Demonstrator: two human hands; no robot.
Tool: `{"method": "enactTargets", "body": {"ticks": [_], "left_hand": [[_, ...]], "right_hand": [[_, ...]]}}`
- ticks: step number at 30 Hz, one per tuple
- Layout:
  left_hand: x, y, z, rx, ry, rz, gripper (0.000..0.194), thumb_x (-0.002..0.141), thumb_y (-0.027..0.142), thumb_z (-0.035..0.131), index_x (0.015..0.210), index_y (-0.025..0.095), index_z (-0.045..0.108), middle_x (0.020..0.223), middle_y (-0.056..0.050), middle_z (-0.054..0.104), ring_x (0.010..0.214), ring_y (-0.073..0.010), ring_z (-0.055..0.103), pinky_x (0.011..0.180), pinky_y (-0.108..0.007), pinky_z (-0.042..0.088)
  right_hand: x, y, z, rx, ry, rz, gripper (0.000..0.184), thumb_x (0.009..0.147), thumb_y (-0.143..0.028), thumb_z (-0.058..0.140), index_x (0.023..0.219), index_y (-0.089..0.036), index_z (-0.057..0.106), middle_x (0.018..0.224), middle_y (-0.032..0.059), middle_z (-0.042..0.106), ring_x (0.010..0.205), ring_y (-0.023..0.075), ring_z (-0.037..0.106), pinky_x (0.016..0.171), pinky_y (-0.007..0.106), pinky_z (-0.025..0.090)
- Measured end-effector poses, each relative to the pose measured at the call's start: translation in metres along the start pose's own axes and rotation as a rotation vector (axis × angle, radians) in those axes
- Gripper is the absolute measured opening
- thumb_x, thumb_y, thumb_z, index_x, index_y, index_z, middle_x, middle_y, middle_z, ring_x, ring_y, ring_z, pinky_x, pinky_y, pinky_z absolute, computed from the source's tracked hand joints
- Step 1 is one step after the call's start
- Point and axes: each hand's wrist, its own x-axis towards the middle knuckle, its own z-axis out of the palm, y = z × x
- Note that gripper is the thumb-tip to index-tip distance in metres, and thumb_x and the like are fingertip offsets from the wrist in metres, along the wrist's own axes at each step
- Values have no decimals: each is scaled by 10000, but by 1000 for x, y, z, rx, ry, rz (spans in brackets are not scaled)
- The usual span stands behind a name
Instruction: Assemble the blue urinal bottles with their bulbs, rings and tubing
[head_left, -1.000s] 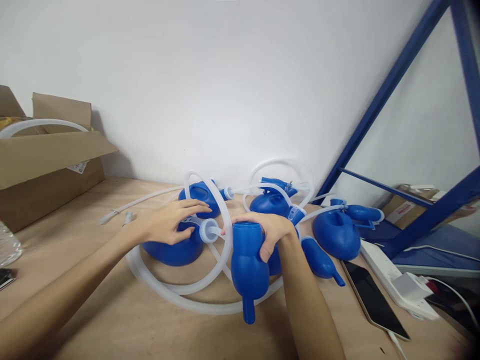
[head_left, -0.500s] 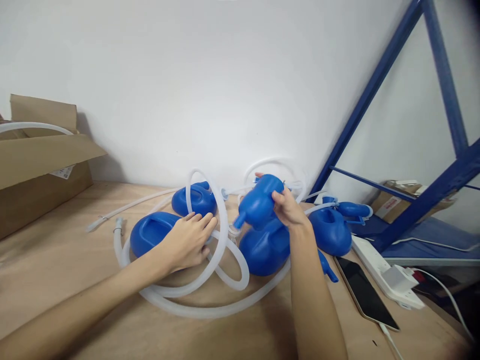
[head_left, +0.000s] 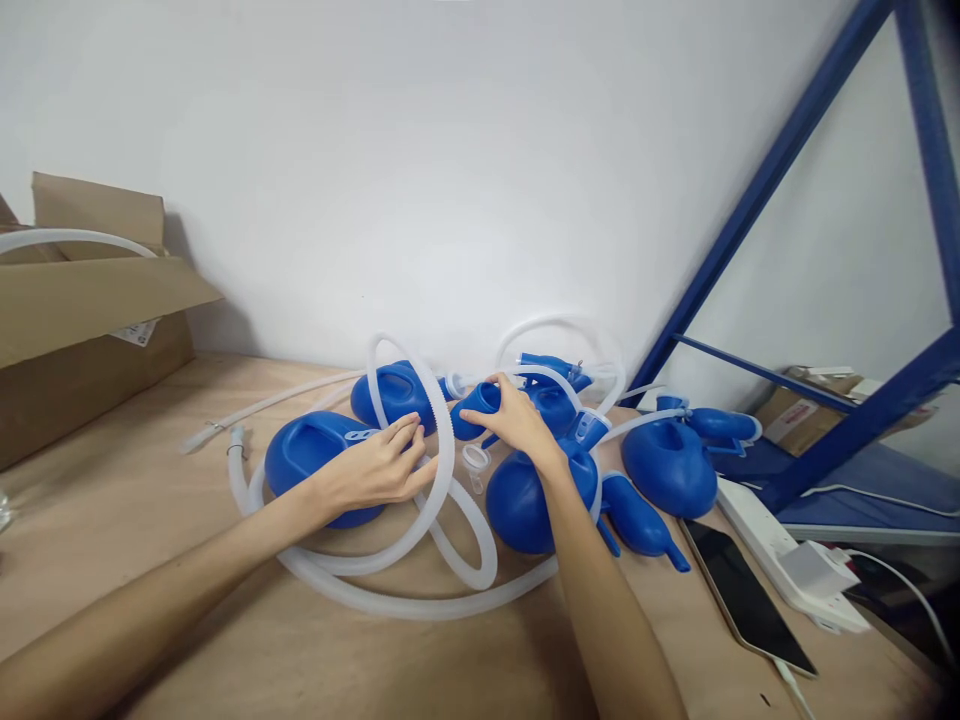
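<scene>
My left hand [head_left: 379, 467] rests on a flat blue plastic container [head_left: 311, 463], its fingers pinched round the container's neck beside a loop of white corrugated hose [head_left: 442, 470]. My right hand [head_left: 510, 415] is closed on a blue funnel-shaped piece [head_left: 474, 410], held low over a round blue container [head_left: 525, 500]. A small clear connector [head_left: 475, 460] lies between my hands. More blue containers [head_left: 397, 393] and thin white tubes sit behind by the wall.
An open cardboard box [head_left: 82, 330] with a hose in it stands at the left. Another blue container [head_left: 669, 465] lies right of my hands. A phone [head_left: 742, 595], a white power strip [head_left: 787, 555] and a blue metal rack [head_left: 810, 300] occupy the right.
My right hand has carried the blue funnel piece up from the near edge, then down and back toward the wall. My left hand shifted along the flat container to its neck.
</scene>
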Motion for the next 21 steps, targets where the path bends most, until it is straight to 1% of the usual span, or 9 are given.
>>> {"method": "enactTargets", "body": {"ticks": [2,4,8,10,12,13,15,17,21], "left_hand": [[0,1,-1,2,-25,7,406,971,42,532,1371,103,565,1008,-159,769,994,-302,764,983,-510,613],[-1,3,-1,-17,-38,-2,478,973,37,522,1446,111,511,1054,-171,768,1037,-312,761,1004,-528,604],[-4,9,-1,-91,-62,-79,474,960,27,521,1430,88,515,1148,-218,740,1150,-347,722,1070,-545,564],[-7,14,-1,-120,-91,-149,459,957,21,515,1410,88,534,1193,-228,724,1209,-358,689,1110,-569,532],[-10,18,-1,-136,-97,-200,480,957,11,503,1430,88,526,1214,-225,718,1241,-357,669,1141,-591,505],[-12,20,-1,-136,-83,-215,501,959,2,494,1452,85,510,1218,-223,719,1245,-352,668,1148,-593,500],[-16,21,-2,-118,-26,-209,536,965,-12,475,1494,76,470,1198,-214,733,1229,-336,684,1135,-571,524],[-18,20,-3,-84,33,-178,528,984,-1,459,1506,83,458,1169,-195,752,1208,-322,704,1096,-537,570],[-20,16,-5,-42,114,-111,373,1029,70,455,1388,103,550,1122,-159,781,1161,-296,741,1052,-474,619]], "right_hand": [[-2,-6,-5,8,5,-37,550,807,-494,793,1244,-248,566,1140,84,714,1089,311,682,890,395,507],[-6,-11,-10,29,-26,-104,505,793,-389,798,1230,-245,588,1116,66,721,1046,291,690,889,388,510],[-16,-18,-12,145,-100,-360,368,768,-205,758,1125,-222,671,1171,56,734,1105,256,673,1005,392,488],[-24,-20,-11,165,-108,-430,268,791,-203,741,1056,-216,711,1161,56,748,1098,251,677,1027,398,483],[-31,-20,-9,177,-128,-425,179,836,-232,716,1013,-227,744,1092,44,773,1047,249,701,1000,399,506],[-34,-19,-8,191,-167,-422,165,851,-246,712,1009,-233,758,1073,38,783,1037,249,711,991,395,518],[-38,-18,-4,218,-286,-447,215,850,-275,741,1060,-243,774,1110,37,793,1078,253,720,1006,390,528],[-39,-15,2,208,-394,-491,356,812,-281,789,1165,-241,760,1205,57,780,1125,266,714,1024,399,531],[-36,-14,28,235,-471,-478,614,744,-300,853,1331,-231,684,1337,94,729,1126,296,715,989,416,564]]}}
